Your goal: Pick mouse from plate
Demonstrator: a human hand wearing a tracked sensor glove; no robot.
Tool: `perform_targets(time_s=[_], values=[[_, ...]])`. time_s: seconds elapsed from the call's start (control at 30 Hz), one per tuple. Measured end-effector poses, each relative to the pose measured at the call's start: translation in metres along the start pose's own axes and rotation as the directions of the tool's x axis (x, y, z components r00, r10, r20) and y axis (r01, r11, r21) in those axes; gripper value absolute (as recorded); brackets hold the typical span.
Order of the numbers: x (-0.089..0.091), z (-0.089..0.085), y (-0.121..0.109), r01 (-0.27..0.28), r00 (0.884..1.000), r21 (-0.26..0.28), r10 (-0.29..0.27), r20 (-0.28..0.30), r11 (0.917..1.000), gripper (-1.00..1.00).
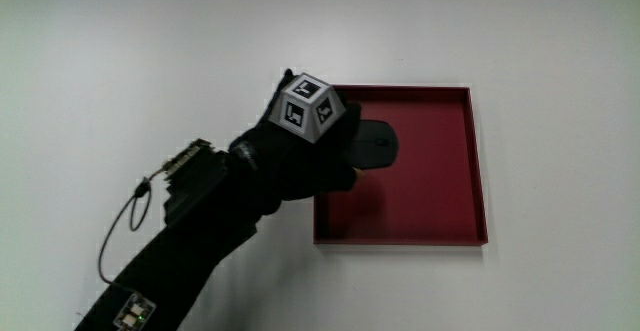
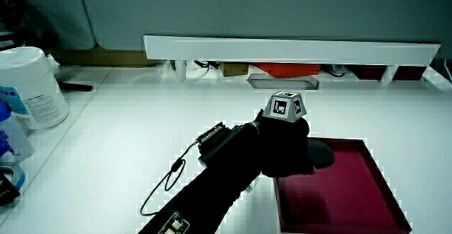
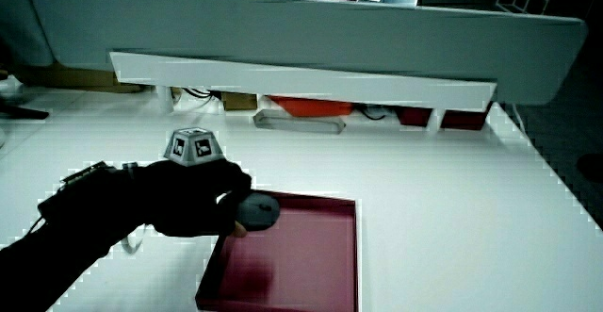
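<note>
Our hand at the mouse in the red plate

We start with the white table (image 1: 560, 31), bare around a square red plate (image 1: 440, 196) with a low raised rim; the plate shows in both side views as well (image 2: 353, 191) (image 3: 311, 255). Over the plate's corner sits our hand (image 1: 310, 156), black-gloved with the patterned cube (image 1: 308, 108) on its back, the forearm trailing toward us. Beneath it the dark mouse (image 1: 378, 143) lies on the plate floor near the rim farther from us, and in a side view (image 3: 256, 210) the fingers wrap its nearer end, so we judge it gripped though not clearly lifted. We expect a light, rigid shell with smooth, somewhat slippery plastic; pinching its two long flanks should hold best.
</note>
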Motion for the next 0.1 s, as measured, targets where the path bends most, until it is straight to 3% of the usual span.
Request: perform_targets(time_s=[0.07,0.1], values=[[-0.0098,0.0011,-0.0014,0.059,0.998,0.026,-0.058,-0.033,0.9979,1.0],[-0.0108,0.007,-0.0086,0.013,1.0,0.023,-0.013,-0.004,0.9997,1.0]])
